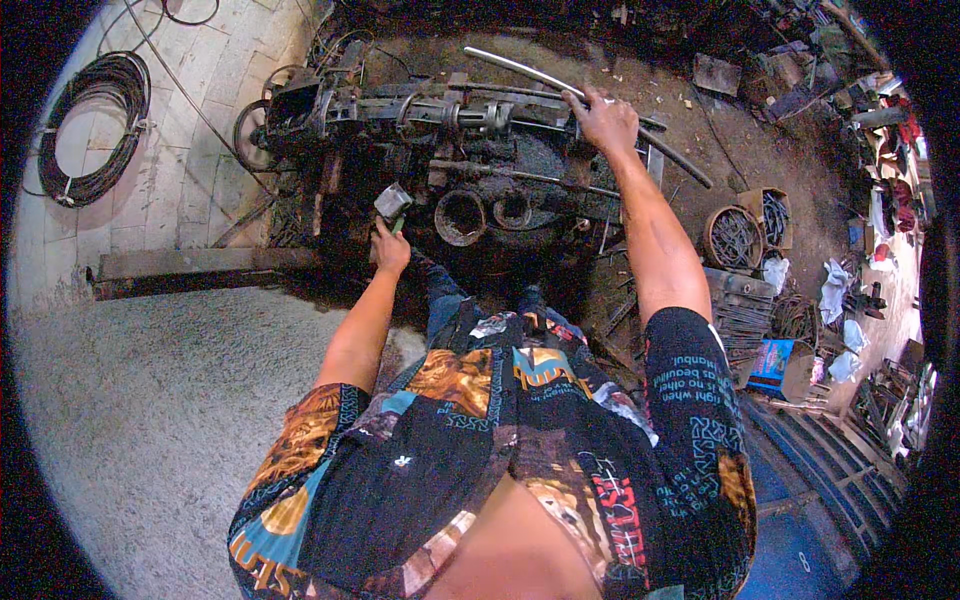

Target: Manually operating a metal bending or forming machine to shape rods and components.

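Note:
Ahead of me stands a dark, greasy machine [480, 118] with shafts, bearing blocks and round openings. My right hand [608, 122] is closed around a long metal rod [520, 70] above the machine's right end. One end of the rod points far left; the other slopes down to the right past my wrist. My left hand [388, 248] grips a hammer [393, 202] with a blocky grey head and a green handle, mostly hidden by the fingers. The hammer head is up, left of a rusty round cup [460, 218] on the machine's near side.
A wheel [252, 135] sits at the machine's left end. A coil of black cable [95, 128] lies on the pale floor, far left. A long metal beam [200, 268] lies left of my legs. At right are a round basket [733, 238] of metal pieces, bundled rods [738, 310] and a blue rack [820, 460].

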Demonstrator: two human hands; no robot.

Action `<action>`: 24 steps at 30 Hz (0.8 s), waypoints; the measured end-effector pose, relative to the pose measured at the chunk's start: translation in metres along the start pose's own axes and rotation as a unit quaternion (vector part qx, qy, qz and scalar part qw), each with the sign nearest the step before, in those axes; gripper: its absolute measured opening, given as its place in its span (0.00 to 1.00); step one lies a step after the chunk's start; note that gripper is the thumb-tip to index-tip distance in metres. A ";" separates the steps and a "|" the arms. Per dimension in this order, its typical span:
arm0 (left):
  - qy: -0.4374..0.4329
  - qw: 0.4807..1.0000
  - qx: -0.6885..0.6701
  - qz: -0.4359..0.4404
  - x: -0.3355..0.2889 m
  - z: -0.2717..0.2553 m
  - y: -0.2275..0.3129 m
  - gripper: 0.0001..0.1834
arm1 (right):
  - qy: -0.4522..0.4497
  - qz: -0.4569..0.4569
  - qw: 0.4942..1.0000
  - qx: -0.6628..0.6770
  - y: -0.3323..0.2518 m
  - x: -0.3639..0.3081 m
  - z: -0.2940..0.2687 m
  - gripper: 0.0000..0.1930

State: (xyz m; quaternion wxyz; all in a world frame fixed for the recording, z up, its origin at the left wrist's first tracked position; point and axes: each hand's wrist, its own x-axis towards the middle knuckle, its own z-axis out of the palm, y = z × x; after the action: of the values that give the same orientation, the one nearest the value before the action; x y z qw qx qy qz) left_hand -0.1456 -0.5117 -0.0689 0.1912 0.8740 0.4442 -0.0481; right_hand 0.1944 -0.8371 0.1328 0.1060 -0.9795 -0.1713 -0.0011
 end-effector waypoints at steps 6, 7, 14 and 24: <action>-0.007 0.999 -0.036 -0.013 -0.003 -0.003 0.004 0.36 | 0.008 0.003 1.000 -0.011 0.005 0.001 0.007 0.33; -0.005 0.999 -0.032 -0.012 -0.003 -0.004 0.002 0.36 | 0.008 0.002 1.000 -0.011 0.003 0.001 0.006 0.33; -0.022 0.997 -0.071 -0.024 -0.009 -0.010 0.010 0.36 | -0.027 0.003 1.000 -0.009 -0.001 0.000 -0.004 0.33; -0.052 0.994 -0.064 -0.073 -0.012 -0.020 0.020 0.36 | -0.017 -0.005 1.000 -0.009 0.001 0.001 -0.001 0.32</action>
State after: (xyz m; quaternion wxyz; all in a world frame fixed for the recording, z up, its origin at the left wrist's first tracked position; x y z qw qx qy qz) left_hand -0.1385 -0.5238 -0.0420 0.2653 0.8218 0.4980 -0.0790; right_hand 0.1955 -0.8378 0.1335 0.0939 -0.9796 -0.1775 0.0131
